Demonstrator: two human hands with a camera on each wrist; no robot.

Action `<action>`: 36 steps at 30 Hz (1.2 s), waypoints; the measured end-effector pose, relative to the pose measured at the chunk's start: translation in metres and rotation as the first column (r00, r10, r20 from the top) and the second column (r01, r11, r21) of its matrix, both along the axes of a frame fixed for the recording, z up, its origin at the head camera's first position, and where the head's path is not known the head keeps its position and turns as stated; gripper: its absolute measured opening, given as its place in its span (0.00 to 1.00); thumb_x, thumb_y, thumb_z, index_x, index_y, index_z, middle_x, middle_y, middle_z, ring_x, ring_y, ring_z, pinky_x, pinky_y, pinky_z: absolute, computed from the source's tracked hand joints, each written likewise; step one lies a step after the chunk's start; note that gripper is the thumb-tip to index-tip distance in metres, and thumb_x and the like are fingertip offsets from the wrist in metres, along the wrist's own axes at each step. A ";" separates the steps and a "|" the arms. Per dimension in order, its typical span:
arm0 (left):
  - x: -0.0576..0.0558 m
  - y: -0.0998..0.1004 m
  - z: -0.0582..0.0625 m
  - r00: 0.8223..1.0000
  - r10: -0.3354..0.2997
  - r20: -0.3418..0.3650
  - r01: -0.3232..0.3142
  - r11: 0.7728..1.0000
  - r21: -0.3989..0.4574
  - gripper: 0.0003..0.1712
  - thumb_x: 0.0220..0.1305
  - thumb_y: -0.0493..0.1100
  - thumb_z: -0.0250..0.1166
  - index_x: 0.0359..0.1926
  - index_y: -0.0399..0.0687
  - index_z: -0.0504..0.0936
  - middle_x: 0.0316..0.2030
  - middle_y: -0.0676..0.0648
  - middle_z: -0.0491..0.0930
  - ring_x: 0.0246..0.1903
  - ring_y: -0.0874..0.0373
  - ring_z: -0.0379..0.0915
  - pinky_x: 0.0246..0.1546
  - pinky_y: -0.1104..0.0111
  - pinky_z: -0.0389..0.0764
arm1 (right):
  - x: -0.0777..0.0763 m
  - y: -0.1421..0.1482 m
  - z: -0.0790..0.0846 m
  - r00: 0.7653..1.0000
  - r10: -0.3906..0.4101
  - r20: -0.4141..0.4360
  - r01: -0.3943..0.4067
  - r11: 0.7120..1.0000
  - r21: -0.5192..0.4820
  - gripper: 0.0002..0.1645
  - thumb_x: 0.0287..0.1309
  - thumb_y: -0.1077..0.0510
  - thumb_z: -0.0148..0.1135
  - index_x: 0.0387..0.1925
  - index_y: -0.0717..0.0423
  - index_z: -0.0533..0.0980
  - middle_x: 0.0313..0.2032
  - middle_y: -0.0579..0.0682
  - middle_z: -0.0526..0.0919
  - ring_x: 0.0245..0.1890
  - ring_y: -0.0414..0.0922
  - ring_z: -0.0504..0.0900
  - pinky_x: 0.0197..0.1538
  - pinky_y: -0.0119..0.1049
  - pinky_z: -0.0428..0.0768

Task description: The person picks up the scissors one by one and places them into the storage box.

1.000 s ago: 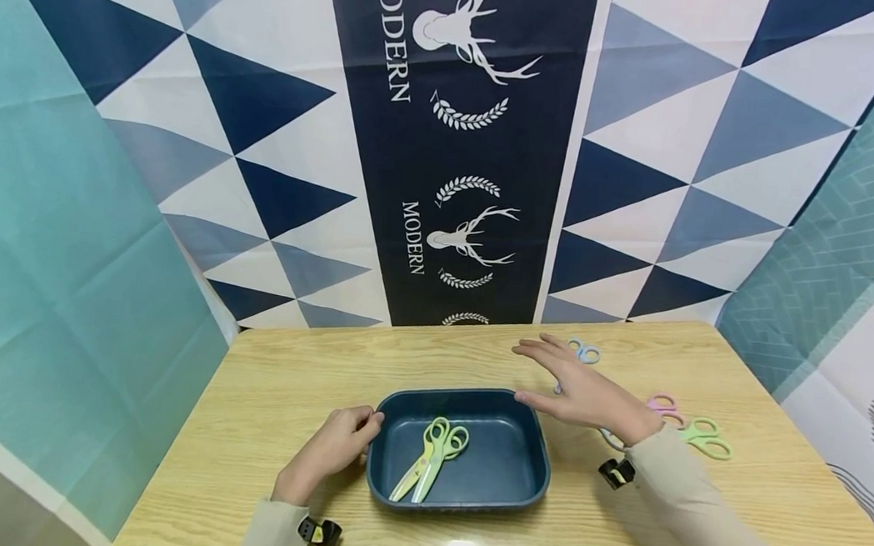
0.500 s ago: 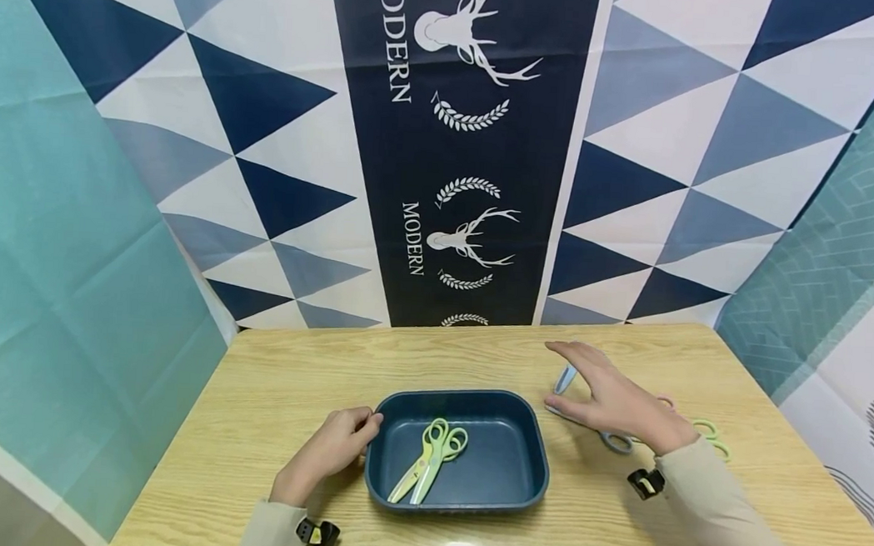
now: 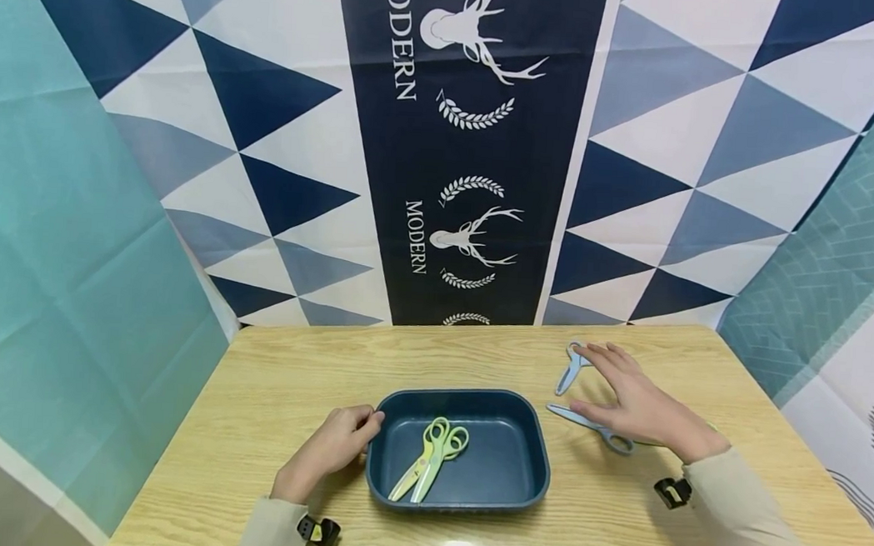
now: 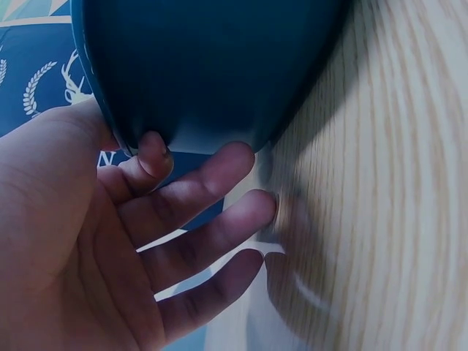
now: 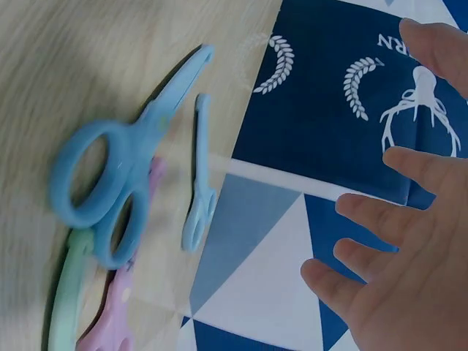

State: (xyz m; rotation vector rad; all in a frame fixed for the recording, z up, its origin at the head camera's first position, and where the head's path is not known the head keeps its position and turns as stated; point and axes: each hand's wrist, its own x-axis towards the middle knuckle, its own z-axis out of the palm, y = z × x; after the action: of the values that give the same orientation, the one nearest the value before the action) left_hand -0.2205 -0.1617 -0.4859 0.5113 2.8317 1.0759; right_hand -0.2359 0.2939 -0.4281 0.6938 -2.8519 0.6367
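My left hand [image 3: 330, 446] holds the left rim of a dark blue tray [image 3: 503, 473], thumb and index finger at the edge. In the left wrist view the other fingers [image 4: 208, 227] reach beneath the tray wall. Inside the tray lie green scissors [image 3: 428, 471] and yellow scissors [image 3: 408, 477], side by side and overlapping. My right hand [image 3: 639, 406] hovers, fingers spread and holding nothing, over the right side of the table. Below it are blue scissors [image 5: 135, 150], blades toward the tray. A second blue pair [image 5: 201, 168] lies farther back, its handles partly behind my fingers in the head view.
Green scissors [image 5: 66, 300] and pink scissors [image 5: 113, 311] lie by the nearer blue pair, mostly hidden by my right arm in the head view. A patterned cloth wall [image 3: 475, 142] stands behind the wooden table [image 3: 312, 353].
My right hand has moved right, away from the tray's back right corner, to above the blue scissors, uncovering both blue pairs. The left hand and the tray stay put.
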 end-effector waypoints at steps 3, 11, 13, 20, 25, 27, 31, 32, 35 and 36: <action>0.000 0.000 0.000 1.000 0.003 -0.003 -0.003 1.000 -0.002 0.22 0.74 0.56 0.48 0.23 0.54 0.72 0.17 0.56 0.71 0.17 0.64 0.67 0.20 0.73 0.69 | 0.002 0.006 -0.001 1.000 -0.012 0.020 0.012 1.000 0.001 0.50 0.55 0.37 0.65 0.72 0.50 0.56 0.69 0.69 0.56 0.69 0.73 0.49 0.60 0.74 0.53; -0.001 0.000 0.000 1.000 -0.001 0.001 0.001 1.000 -0.007 0.22 0.74 0.56 0.48 0.23 0.54 0.72 0.17 0.56 0.71 0.17 0.64 0.68 0.21 0.73 0.69 | 0.005 0.026 -0.009 0.999 -0.041 0.033 0.041 0.999 -0.007 0.52 0.55 0.37 0.65 0.73 0.52 0.53 0.68 0.71 0.57 0.68 0.76 0.48 0.58 0.75 0.53; -0.001 0.000 0.000 1.000 -0.004 0.003 0.004 1.000 -0.006 0.22 0.74 0.55 0.48 0.23 0.54 0.72 0.17 0.56 0.71 0.18 0.63 0.68 0.21 0.73 0.69 | 0.006 0.031 -0.012 0.998 -0.051 0.028 0.051 0.999 -0.012 0.53 0.55 0.38 0.66 0.73 0.53 0.53 0.68 0.70 0.58 0.67 0.76 0.48 0.58 0.74 0.53; -0.001 0.000 0.000 1.000 -0.003 0.005 0.003 1.000 0.002 0.22 0.75 0.55 0.48 0.24 0.53 0.72 0.18 0.55 0.71 0.18 0.63 0.68 0.21 0.72 0.69 | 0.009 0.046 -0.022 0.998 -0.044 -0.034 0.042 0.998 -0.038 0.52 0.52 0.43 0.70 0.71 0.57 0.55 0.65 0.69 0.63 0.64 0.78 0.53 0.59 0.72 0.54; -0.001 0.000 -0.001 1.000 -0.008 0.002 0.008 1.000 0.006 0.22 0.75 0.55 0.47 0.24 0.53 0.72 0.18 0.55 0.71 0.18 0.63 0.68 0.21 0.72 0.69 | 0.010 0.055 -0.026 0.996 -0.031 -0.079 0.028 0.999 -0.044 0.52 0.50 0.46 0.71 0.70 0.59 0.56 0.61 0.72 0.66 0.62 0.77 0.57 0.58 0.71 0.55; -0.001 0.000 -0.001 1.000 -0.010 0.007 0.009 1.000 0.006 0.22 0.75 0.55 0.48 0.24 0.53 0.72 0.18 0.55 0.72 0.18 0.63 0.68 0.21 0.72 0.69 | 0.011 0.058 -0.028 0.995 -0.034 -0.090 0.030 0.999 -0.044 0.53 0.49 0.46 0.72 0.70 0.59 0.57 0.60 0.73 0.66 0.61 0.76 0.58 0.57 0.71 0.56; -0.002 0.000 -0.001 1.000 -0.009 0.021 0.009 1.000 0.005 0.22 0.75 0.55 0.48 0.24 0.53 0.72 0.18 0.55 0.72 0.18 0.63 0.69 0.21 0.72 0.70 | 0.011 0.064 -0.029 0.994 -0.053 -0.093 0.049 0.998 -0.047 0.55 0.47 0.46 0.73 0.71 0.58 0.56 0.61 0.74 0.65 0.60 0.74 0.60 0.54 0.70 0.60; -0.001 0.000 -0.001 1.000 -0.011 0.022 0.011 1.000 0.006 0.22 0.75 0.55 0.47 0.24 0.53 0.72 0.18 0.55 0.72 0.18 0.63 0.69 0.21 0.72 0.70 | 0.011 0.066 -0.030 0.994 -0.057 -0.097 0.053 0.998 -0.045 0.55 0.47 0.46 0.74 0.71 0.59 0.56 0.61 0.74 0.65 0.60 0.73 0.61 0.54 0.70 0.61; -0.001 0.000 -0.001 1.000 -0.013 0.023 0.013 1.000 0.004 0.22 0.75 0.55 0.47 0.24 0.53 0.72 0.18 0.55 0.72 0.18 0.63 0.69 0.21 0.72 0.70 | 0.011 0.070 -0.031 0.991 -0.066 -0.115 0.062 0.997 -0.040 0.54 0.46 0.46 0.75 0.69 0.62 0.58 0.60 0.74 0.65 0.58 0.73 0.64 0.53 0.68 0.64; -0.001 0.000 -0.001 1.000 -0.014 0.020 0.014 1.000 0.005 0.22 0.75 0.55 0.47 0.24 0.53 0.72 0.18 0.55 0.72 0.18 0.63 0.69 0.21 0.72 0.70 | 0.011 0.072 -0.032 0.989 -0.068 -0.128 0.064 0.997 -0.036 0.54 0.45 0.46 0.75 0.68 0.63 0.59 0.60 0.75 0.66 0.57 0.72 0.66 0.52 0.67 0.66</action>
State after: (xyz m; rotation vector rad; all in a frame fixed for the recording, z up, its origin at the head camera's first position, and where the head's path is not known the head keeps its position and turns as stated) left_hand -0.2215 -0.1622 -0.4872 0.5167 2.8043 1.0801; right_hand -0.2248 0.3656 -0.4600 0.6090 -2.7278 0.6027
